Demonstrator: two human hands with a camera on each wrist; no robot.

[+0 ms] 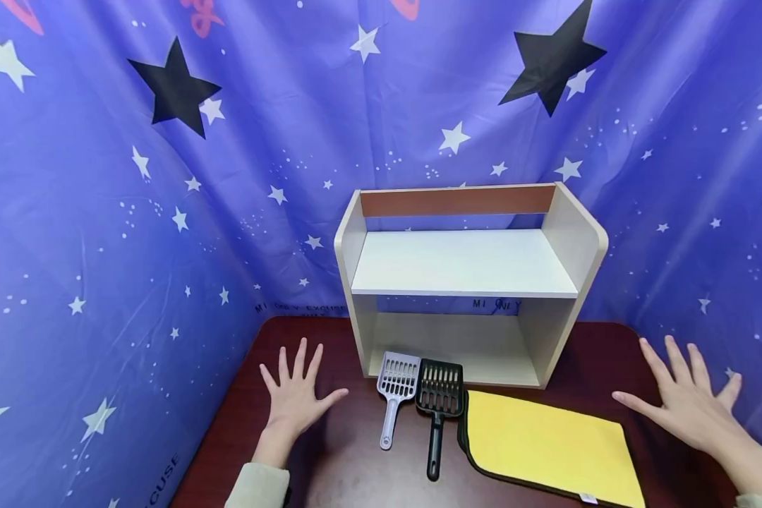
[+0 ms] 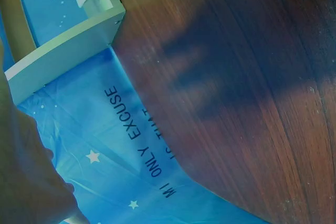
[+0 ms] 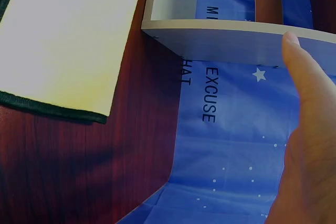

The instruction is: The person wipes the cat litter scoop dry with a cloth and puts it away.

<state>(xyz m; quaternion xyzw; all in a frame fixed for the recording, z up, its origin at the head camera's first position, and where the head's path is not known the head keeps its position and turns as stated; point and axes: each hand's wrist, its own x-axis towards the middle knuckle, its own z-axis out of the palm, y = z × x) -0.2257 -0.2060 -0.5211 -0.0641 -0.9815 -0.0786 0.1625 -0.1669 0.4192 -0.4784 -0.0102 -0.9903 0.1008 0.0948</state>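
A: Clock centred on the black litter scoop (image 1: 438,418), head view. Hands?

B: Left hand (image 1: 295,402) at nine o'clock; right hand (image 1: 692,409) at three, farther out. Both spread wide, fingers straight, nothing gripped.

A: Objects?

B: Pale grey litter scoop (image 1: 394,397) toward ten, just beside the black one. Yellow mat (image 1: 549,444) toward four, near the black scoop. Two-tier shelf (image 1: 463,261) at twelve, on the dark red table (image 1: 355,466). Scoop heads overlap the shelf's front edge in this view; contact uncertain.

A: Progress?

B: My reading: no handling under way. Scoops and mat lie unheld, short of either hand. Whether work is finished or unstarted, and what is left, cannot tell.

A: Differences between views?

B: Right wrist shows the shelf's outer right panel (image 3: 226,43) and EXCUSE lettering (image 3: 210,94) next to it; head view hides both. No scoop identifiable there. Left wrist catches part of a pale slotted scoop head toward eleven, plus a broad hand shadow (image 2: 236,51) on the wood; no mat. Only head view has both hands with all fingers.
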